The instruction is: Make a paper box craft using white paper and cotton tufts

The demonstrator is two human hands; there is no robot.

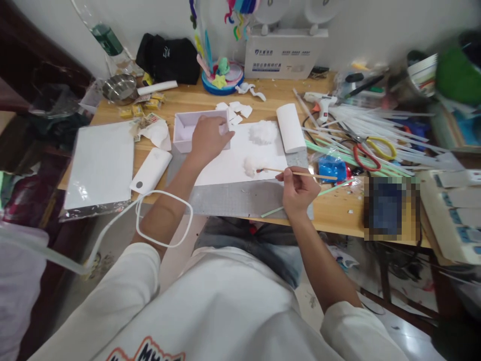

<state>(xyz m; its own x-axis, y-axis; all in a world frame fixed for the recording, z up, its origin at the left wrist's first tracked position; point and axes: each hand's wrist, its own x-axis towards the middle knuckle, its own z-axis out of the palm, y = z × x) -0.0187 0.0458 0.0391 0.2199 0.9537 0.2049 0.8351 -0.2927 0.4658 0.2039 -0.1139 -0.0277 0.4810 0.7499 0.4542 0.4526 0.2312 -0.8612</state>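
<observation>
My left hand reaches over a pale lilac box, fingers spread, with the thumb near the box's right edge; nothing shows in its grip. My right hand pinches a thin wooden stick, perhaps a brush. The stick's dark tip touches or lies just beside a small white fluffy clump on a white sheet. Farther back on the sheet lies a larger pile of white fluff. A white roll stands or lies at the sheet's right edge.
Under the sheet is a grey mat. To the right are scissors, a glue gun and several translucent sticks. A white power bank with a looping cable, a wrapped pack and a metal bowl are left.
</observation>
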